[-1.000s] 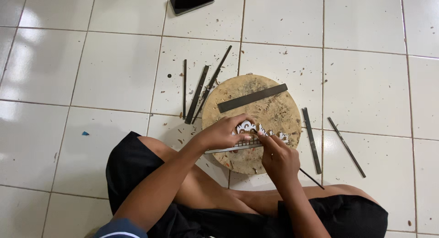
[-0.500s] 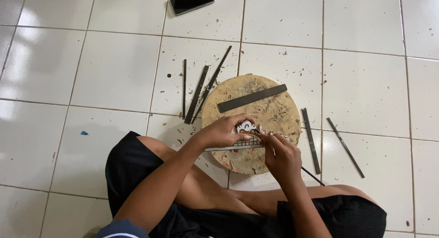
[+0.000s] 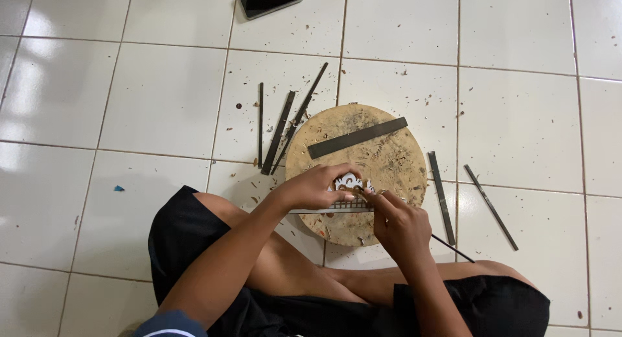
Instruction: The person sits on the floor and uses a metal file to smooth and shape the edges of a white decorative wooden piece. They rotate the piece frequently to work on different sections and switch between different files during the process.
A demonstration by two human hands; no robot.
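Observation:
I sit on a white tiled floor with a round wooden block (image 3: pixel 389 162) in front of my knees. My left hand (image 3: pixel 314 187) presses a flat, pale carved piece (image 3: pixel 346 194) with curled openwork down on the block's near part. My right hand (image 3: pixel 396 222) grips a thin dark tool (image 3: pixel 450 247) whose tip meets the carved piece; its shaft sticks out behind the hand to the right. A flat dark file (image 3: pixel 356 137) lies across the block's far half.
Three dark files (image 3: pixel 280 131) lie on the floor left of the block, two more files (image 3: pixel 442 196) to its right. A black phone (image 3: pixel 270 0) lies at the top. Wood chips are scattered around the block.
My right hand has slid a little left and nearer the carved piece, working the thin tool against it. The left hand keeps holding the piece in place.

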